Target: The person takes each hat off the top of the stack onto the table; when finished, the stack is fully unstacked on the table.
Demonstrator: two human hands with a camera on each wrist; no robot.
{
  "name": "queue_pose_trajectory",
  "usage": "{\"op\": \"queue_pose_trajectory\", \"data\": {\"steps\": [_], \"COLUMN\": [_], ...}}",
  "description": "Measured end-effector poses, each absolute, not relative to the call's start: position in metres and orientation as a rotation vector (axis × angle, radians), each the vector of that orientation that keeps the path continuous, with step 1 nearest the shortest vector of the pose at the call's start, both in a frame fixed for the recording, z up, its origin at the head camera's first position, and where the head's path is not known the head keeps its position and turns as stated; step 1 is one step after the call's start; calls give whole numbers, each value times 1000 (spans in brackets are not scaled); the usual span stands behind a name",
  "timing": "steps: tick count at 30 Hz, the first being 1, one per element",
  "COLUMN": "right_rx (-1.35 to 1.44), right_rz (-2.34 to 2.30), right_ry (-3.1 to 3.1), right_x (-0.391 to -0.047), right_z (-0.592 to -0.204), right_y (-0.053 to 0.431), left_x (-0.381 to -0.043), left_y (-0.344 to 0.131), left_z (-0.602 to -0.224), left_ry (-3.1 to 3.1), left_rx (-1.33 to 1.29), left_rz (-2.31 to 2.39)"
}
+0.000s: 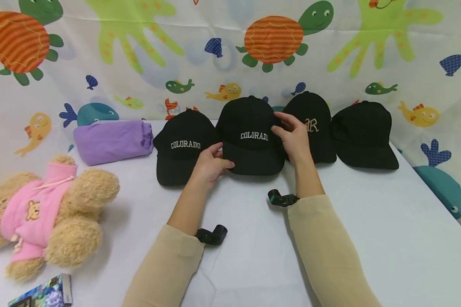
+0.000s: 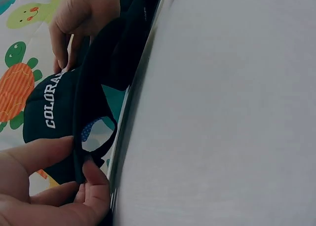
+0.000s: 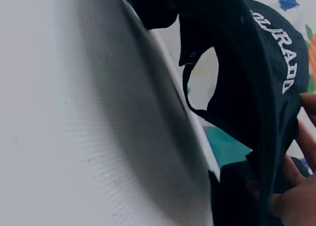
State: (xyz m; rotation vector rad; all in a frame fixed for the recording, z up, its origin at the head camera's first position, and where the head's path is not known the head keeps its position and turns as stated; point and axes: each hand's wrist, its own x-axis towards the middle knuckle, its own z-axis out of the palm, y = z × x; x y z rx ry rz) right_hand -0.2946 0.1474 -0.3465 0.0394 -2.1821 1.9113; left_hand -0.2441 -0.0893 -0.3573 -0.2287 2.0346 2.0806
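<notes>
In the head view, a black baseball cap (image 1: 249, 117) with white COLORADO lettering is between both hands, in the middle of the row of caps. My left hand (image 1: 208, 165) pinches the left edge of its brim, thumb on one side and fingers on the other, as the left wrist view shows. At the cap's right side, my right hand (image 1: 296, 138) grips it, fingers on the crown. Through the strap opening (image 3: 203, 80), the backdrop shows in the right wrist view. Close on the left stands another black COLORADO cap (image 1: 184, 128).
Right of the hands are a black cap with a gold R (image 1: 316, 143) and a plain black cap (image 1: 365, 132). Folded purple cloth (image 1: 113, 143), a teddy bear (image 1: 30, 217) in pink and a colourful box (image 1: 48, 294) lie left on the white table (image 1: 249, 256). A patterned curtain (image 1: 199, 21) hangs behind.
</notes>
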Motion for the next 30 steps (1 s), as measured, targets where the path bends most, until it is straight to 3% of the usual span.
{"op": "queue_pose_trajectory", "data": {"steps": [10,20,30], "right_rx": [96,-21,-104], "right_rz": [1707,1825,1979], "right_ry": [-2386,-2269,-2107], "right_x": [-297,-296,-296], "right_z": [-354,-351,-351], "right_y": [143,138,130], "left_x": [-245,-245,-240], "left_y": [-88,-82,-77], "left_z": [-367,-368,-369], "left_ry": [2194,2399,2691], "left_rx": [-77,-55,149], "left_rz": [1901,1800,1338]}}
